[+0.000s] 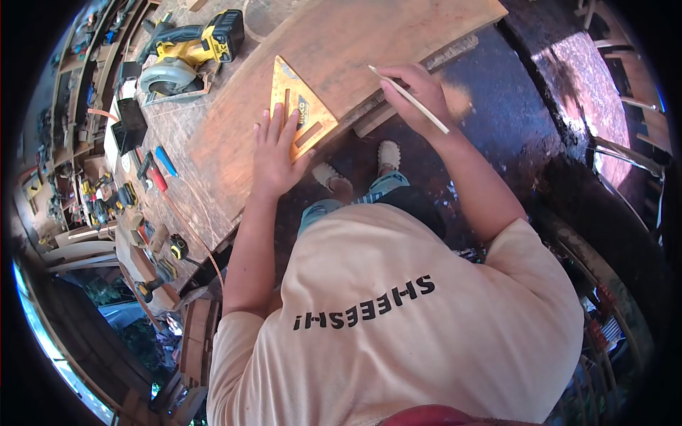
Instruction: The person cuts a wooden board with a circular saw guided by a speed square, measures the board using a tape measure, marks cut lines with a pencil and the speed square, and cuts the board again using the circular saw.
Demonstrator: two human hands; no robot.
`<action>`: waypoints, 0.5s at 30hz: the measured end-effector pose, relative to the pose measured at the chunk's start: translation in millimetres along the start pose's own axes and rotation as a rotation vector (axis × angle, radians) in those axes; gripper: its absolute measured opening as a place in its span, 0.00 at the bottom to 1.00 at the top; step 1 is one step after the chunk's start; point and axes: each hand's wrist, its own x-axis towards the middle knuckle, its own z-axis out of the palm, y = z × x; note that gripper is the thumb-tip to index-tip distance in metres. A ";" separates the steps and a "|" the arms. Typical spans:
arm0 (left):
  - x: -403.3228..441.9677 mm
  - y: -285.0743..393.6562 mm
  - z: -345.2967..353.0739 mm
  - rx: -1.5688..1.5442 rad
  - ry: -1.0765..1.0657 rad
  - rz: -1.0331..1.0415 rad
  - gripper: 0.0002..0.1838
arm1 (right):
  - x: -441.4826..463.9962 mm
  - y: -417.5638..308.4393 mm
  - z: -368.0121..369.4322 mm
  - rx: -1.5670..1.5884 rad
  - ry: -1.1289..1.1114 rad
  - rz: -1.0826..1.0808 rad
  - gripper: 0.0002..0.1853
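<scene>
Both arms extend forward: left hand palm down, fingers slightly parted, by the worktop's near edge; right hand pinched, beside that edge.

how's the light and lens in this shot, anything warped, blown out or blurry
In the head view, strong fisheye: black corners, shelves curving at the left edge; in the head view, harsh bright light on the ground at upper right, deep shade below it; in the head view, triangle ruler and pencil fairly clear, no obvious motion blur.

head camera faces steeply down, near the board
</scene>
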 end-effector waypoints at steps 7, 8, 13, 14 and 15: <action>-0.7 7.3 -0.4 0.043 -0.010 -0.045 0.43 | -17.5 -12.5 18.1 0.044 -0.130 -0.077 0.10; -0.9 7.3 -0.5 0.044 -0.009 -0.044 0.43 | -19.3 -14.4 22.6 0.071 -0.171 -0.081 0.10; -1.8 8.2 -3.6 0.028 0.000 -0.043 0.43 | -23.8 -20.0 39.2 0.020 -0.262 -0.093 0.10; -1.2 8.2 -3.6 0.033 -0.005 -0.041 0.43 | -23.5 -18.1 42.2 -0.002 -0.280 -0.108 0.10; -0.9 8.2 -3.7 0.038 -0.010 -0.040 0.43 | -22.9 -17.0 44.2 -0.024 -0.298 -0.123 0.10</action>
